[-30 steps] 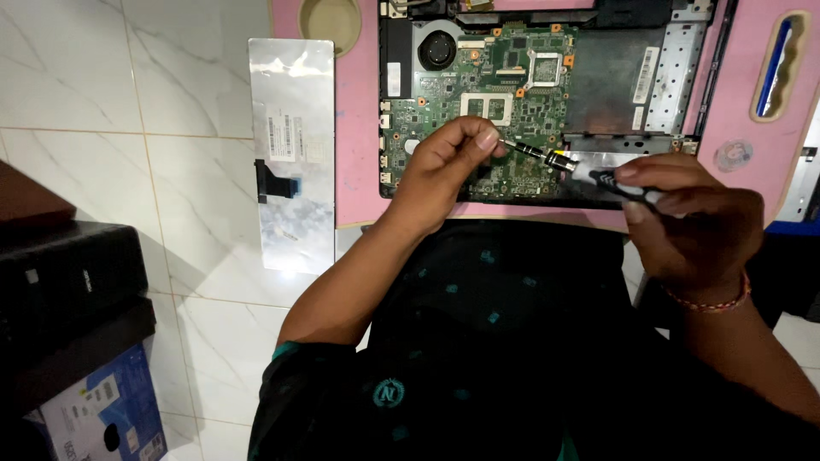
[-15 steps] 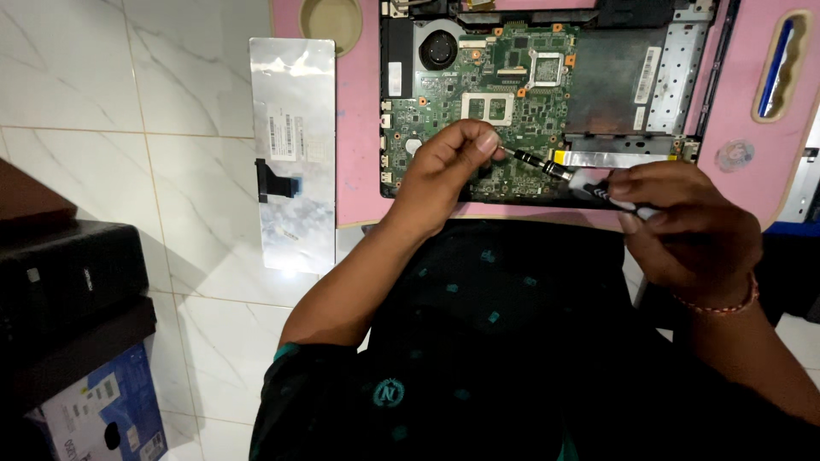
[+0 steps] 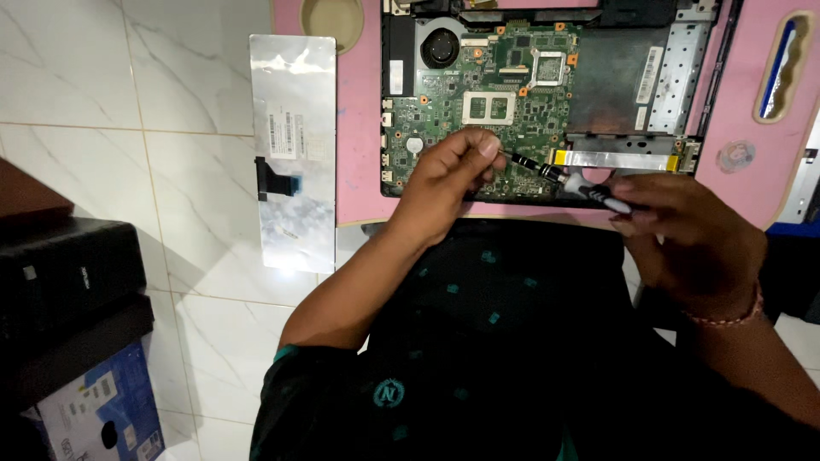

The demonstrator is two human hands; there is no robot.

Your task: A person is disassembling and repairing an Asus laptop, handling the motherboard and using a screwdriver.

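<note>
— What is held in the right hand (image 3: pixel 692 243)?

— A small screwdriver (image 3: pixel 574 182) with a black-and-white handle is gripped there; the fingers are closed around the handle end, and the shaft is pointed leftward and slightly up toward the green motherboard (image 3: pixel 500 102).

— And the left hand (image 3: pixel 448 175)?

— It is curled over the lower edge of the board. The thumb and forefinger are pinched together at the tip of the screwdriver, so the tip itself is hidden. Whether a screw is caught between the fingertips cannot be told.

— Where is the board placed?

— It is seated in an opened black laptop base (image 3: pixel 636 17), which is laid on a pink table (image 3: pixel 363 128). A round fan (image 3: pixel 441 47) is seen in the board's upper left corner, and a flat silver strip with yellow ends (image 3: pixel 619 159) is laid along the lower right, just above the screwdriver handle.

— What else is seen around it?

— A removed keyboard (image 3: pixel 293 154) is laid face down, its silver back up, half on the table's left edge and half over the white marble floor (image 3: pixel 128 77). A black ribbon cable (image 3: pixel 272 177) is attached to its side. A blue pen-like tool (image 3: pixel 783 55) is set in a recess of the table at the far right. Black cases and a blue box (image 3: pixel 102 410) are stacked at the lower left.
</note>
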